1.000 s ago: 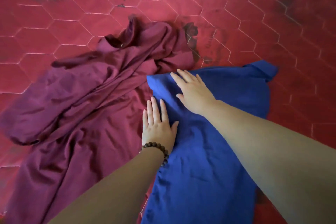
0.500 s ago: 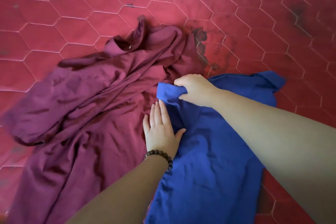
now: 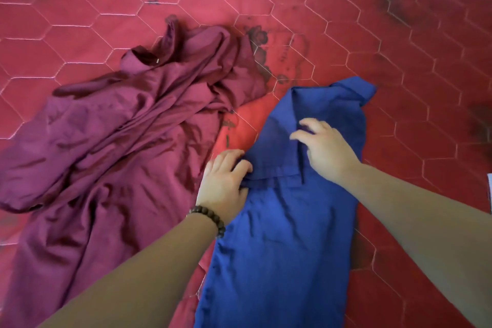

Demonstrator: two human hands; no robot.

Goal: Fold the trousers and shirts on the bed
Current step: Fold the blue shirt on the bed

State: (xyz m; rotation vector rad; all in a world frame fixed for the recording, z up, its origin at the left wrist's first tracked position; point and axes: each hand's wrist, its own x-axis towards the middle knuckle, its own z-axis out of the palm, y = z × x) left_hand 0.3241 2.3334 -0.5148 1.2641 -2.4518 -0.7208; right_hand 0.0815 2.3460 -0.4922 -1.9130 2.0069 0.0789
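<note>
A blue shirt lies lengthwise on the red quilted bed cover, its upper left part folded over into a flap near the collar. My left hand, with a bead bracelet at the wrist, presses on the shirt's left edge where the flap begins, thumb on the cloth. My right hand hovers over the folded flap with fingers spread, holding nothing. A crumpled maroon garment sprawls to the left, apart from both hands.
The bed cover has a white hexagon stitch pattern and dark stains behind the garments. A strip of bare cover shows between the maroon and blue cloth. A pale object's edge peeks in at the far right.
My right hand carried the blue shirt's upper left corner over to the right and let it go, leaving a folded flap. My left hand stayed on the shirt's left edge.
</note>
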